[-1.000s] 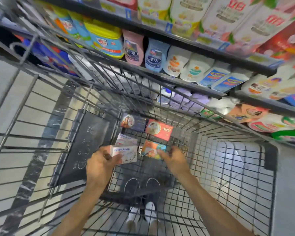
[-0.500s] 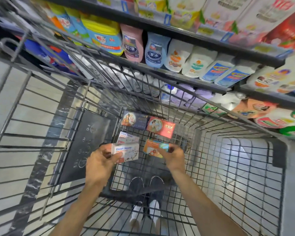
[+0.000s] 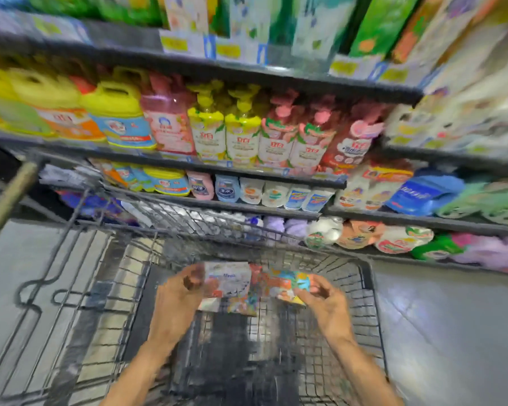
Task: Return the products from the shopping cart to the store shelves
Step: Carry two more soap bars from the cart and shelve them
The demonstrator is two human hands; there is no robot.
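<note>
Over the wire shopping cart (image 3: 79,288), the left hand (image 3: 178,300) grips a white soap box (image 3: 228,279) and the right hand (image 3: 324,303) pinches a colourful box (image 3: 288,285), both below shelves (image 3: 247,174) of detergent bottles (image 3: 244,133)

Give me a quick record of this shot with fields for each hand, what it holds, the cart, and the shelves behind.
left hand: left hand grips a white soap box by its left end
right hand: right hand pinches an orange and blue soap box
position: both boxes held side by side above the shopping cart
cart contents: blurred, cannot tell
shelves: yellow detergent jugs and pump bottles on the middle shelf, refill pouches below
image quality: heavy motion blur
</note>
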